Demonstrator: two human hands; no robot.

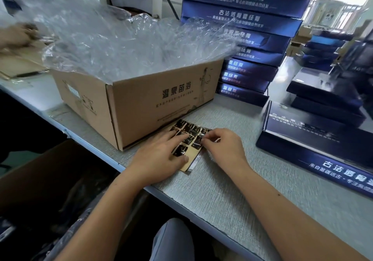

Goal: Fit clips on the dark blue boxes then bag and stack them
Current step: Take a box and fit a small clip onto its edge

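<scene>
A tan backing sheet (pixel 187 165) carrying several dark glossy clip stickers (pixel 180 150) lies on the grey table in front of the cardboard box. My left hand (pixel 161 156) lies flat on the sheet with straight fingers, holding it down. My right hand (pixel 222 145) pinches the edge of one sticker at the sheet's right side. A dark blue box (pixel 314 139) sits to the right of my right hand, its lid raised. A tall stack of dark blue boxes (pixel 248 45) stands behind.
An open cardboard box (pixel 141 103) filled with clear plastic bags (pixel 121 43) stands just left of the sheet. More dark blue boxes (pixel 327 97) pile up at the right. Another person's hand (pixel 18 37) works at far left. The table edge (pixel 141 186) runs diagonally.
</scene>
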